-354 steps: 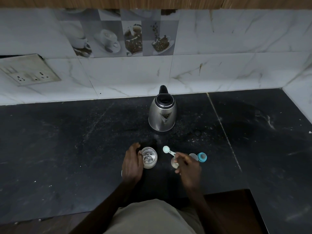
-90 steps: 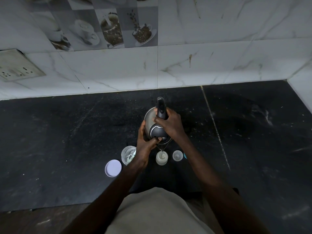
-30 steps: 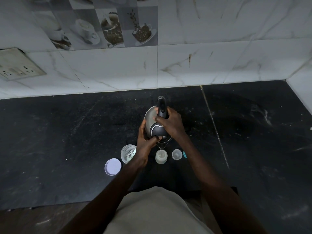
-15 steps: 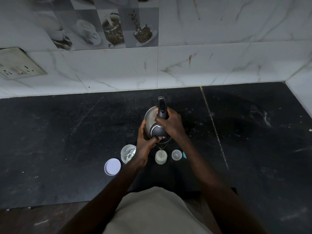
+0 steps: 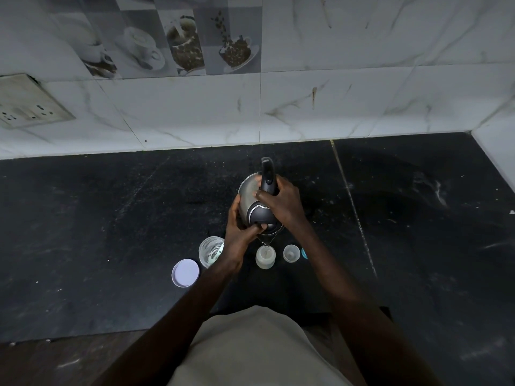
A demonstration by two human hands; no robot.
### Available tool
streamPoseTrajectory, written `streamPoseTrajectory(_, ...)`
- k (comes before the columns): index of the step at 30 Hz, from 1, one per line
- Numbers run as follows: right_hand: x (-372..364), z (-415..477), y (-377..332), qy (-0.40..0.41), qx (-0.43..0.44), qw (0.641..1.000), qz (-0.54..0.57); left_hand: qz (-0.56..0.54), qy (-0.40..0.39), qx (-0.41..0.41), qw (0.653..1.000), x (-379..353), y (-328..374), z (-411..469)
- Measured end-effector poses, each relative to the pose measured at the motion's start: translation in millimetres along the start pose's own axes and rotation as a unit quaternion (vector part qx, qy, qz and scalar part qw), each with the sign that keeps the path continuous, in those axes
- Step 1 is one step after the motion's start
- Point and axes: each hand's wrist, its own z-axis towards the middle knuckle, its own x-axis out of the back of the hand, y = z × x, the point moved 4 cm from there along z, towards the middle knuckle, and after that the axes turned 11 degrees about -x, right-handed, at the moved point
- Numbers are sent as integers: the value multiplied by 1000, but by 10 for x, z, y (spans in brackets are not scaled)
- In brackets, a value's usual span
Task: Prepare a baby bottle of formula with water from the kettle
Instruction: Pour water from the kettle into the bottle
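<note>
The right hand [image 5: 284, 203] is clamped on the handle of the steel kettle [image 5: 252, 197], tipped spout-down over the open baby bottle [image 5: 265, 257] standing on the black bench [image 5: 111, 218]. The left hand [image 5: 239, 235] grips the kettle's side, thumb pressed on its lid.

**Plenty kept out of sight at the counter**

The right hand [image 5: 281, 203] wraps the kettle [image 5: 249, 195] handle, hiding its middle. The left hand [image 5: 239, 232] covers the lid's near edge and part of the clear jar [image 5: 210, 250]. The blue piece [image 5: 304, 253] peeks from behind the forearm. The socket plate [image 5: 25, 103] runs off the left edge.
</note>
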Motion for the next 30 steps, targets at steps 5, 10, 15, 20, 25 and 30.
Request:
streamPoseTrajectory(5,-10,-9,23,4,-3,1000,2,-2,-1,2,1000,1,8,-7)
streamPoseTrajectory(10,-17,-3,23,5,0,1000,0,6,-2,4,1000,3,20,-2)
streamPoseTrajectory(15,-30,2,24,10,9,1000,2,1,3,3,1000,-3,40,1)
streamPoseTrajectory(20,-28,-1,25,9,9,1000,1,9,-6,6,1000,5,50,-7)
streamPoseTrajectory(25,-18,-19,31,12,14,1000,0,20,-12,8,1000,20,40,-3)
streamPoseTrajectory(30,1,-32,35,18,17,1000,0,28,-18,-4,999,17,35,-1)
